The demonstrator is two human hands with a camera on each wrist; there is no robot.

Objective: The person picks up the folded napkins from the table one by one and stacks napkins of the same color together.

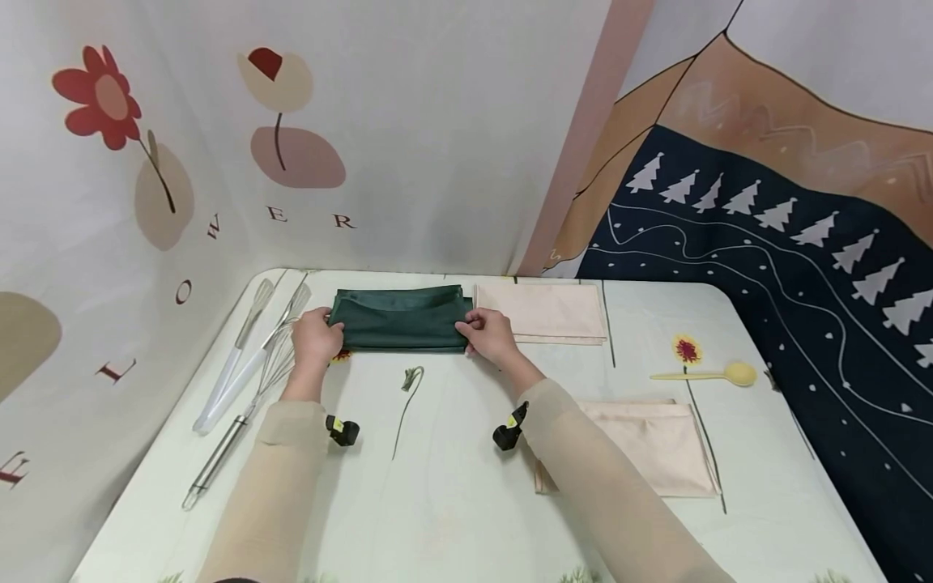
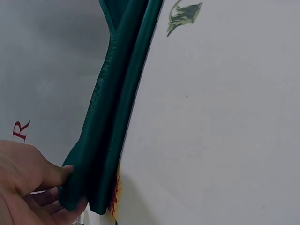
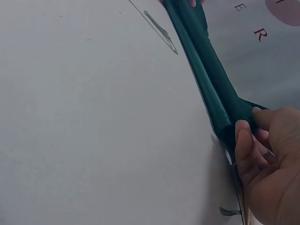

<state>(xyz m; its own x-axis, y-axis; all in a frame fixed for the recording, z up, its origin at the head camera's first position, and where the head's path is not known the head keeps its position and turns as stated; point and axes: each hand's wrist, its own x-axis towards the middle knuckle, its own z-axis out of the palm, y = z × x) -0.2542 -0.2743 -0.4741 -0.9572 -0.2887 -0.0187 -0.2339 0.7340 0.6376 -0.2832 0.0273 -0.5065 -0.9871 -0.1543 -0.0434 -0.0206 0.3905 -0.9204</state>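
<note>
A dark green folded cloth (image 1: 401,320) lies near the far edge of the table, its long side facing me. My left hand (image 1: 313,344) pinches its left end, with the thumb on the upper layer in the left wrist view and fingertips below. At the opposite end, my right hand (image 1: 492,334) pinches the corner between thumb and fingers. In the right wrist view the cloth (image 3: 201,70) shows a rolled double fold along its near side, and the upper layer is lifted a little at my right hand (image 3: 276,159).
A pale pink folded cloth (image 1: 547,312) lies right of the green one; another pink cloth (image 1: 656,445) is partly behind my right forearm. A yellow spoon (image 1: 738,373) lies far right. On the left are a metal whisk (image 1: 219,461) and two white-handled utensils (image 1: 226,380).
</note>
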